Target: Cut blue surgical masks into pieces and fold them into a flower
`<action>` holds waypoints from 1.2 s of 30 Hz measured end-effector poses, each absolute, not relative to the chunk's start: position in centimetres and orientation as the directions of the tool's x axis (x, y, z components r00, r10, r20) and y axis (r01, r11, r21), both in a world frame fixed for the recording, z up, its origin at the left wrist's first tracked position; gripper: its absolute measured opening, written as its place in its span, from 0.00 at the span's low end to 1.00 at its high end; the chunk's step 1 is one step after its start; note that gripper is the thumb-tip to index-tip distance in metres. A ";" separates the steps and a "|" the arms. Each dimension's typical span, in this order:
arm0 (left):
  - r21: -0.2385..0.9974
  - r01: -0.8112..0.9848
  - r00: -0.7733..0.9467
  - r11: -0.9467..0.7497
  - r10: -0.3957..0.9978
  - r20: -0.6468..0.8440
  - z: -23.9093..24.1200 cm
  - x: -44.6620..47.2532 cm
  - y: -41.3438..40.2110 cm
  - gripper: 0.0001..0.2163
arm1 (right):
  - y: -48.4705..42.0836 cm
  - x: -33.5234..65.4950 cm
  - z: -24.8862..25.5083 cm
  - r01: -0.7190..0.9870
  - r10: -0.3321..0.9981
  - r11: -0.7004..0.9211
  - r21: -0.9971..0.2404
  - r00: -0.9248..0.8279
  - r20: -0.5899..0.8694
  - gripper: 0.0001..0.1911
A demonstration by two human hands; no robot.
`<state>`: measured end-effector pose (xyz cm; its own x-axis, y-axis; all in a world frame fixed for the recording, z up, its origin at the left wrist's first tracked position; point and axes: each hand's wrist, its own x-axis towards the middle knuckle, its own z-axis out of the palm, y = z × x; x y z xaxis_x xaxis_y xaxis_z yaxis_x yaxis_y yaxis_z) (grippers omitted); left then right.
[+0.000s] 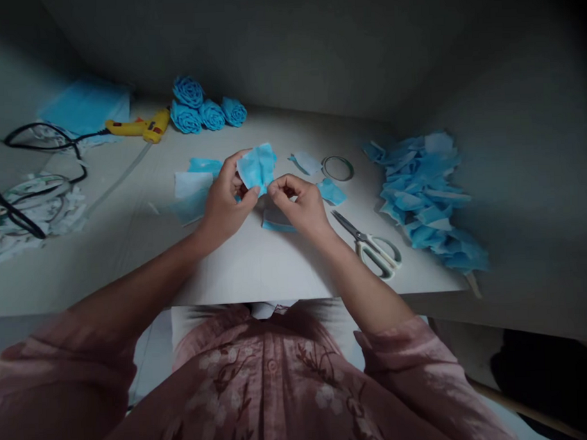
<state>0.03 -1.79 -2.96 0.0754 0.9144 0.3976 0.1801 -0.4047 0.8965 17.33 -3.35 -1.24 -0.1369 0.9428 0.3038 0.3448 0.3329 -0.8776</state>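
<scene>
My left hand (pixel 225 200) pinches a light blue piece of fabric (pixel 257 167) and holds it up over the white table (pixel 256 266). My right hand (pixel 297 204) is closed with its fingertips at the lower edge of the same piece. Both hands sit close together near the table's middle. Under and around them lie loose blue and white scraps (pixel 193 185). A blue scrap (pixel 278 225) lies directly below my right hand.
Scissors (pixel 371 243) lie right of my right hand. A pile of cut blue pieces (pixel 427 189) fills the right side. Several blue fabric roses (pixel 205 107), a yellow glue gun (pixel 139 127) with black cord, a tape ring (pixel 337 168) and white scraps (pixel 33 210) lie beyond.
</scene>
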 end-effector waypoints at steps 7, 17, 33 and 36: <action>0.920 0.106 0.060 -0.377 0.926 0.372 -3.6 -0.1 -1.1 0.28 | -3.4 17.6 -1.2 0.340 0.941 0.337 -0.878 -0.141 0.307 0.14; 0.891 0.114 0.114 -0.440 0.896 0.428 -3.4 0.0 -1.4 0.30 | -3.3 17.3 -1.4 0.367 0.939 0.343 -0.864 -0.165 0.303 0.08; 0.924 0.065 0.106 -0.377 0.923 0.370 -3.4 -0.5 -0.6 0.31 | -3.3 17.9 -1.2 0.364 0.926 0.375 -0.852 -0.182 0.330 0.17; 0.928 0.054 0.125 -0.370 0.924 0.361 -3.3 -0.4 -0.8 0.31 | -3.4 17.7 -1.3 0.394 0.928 0.371 -0.841 -0.187 0.321 0.13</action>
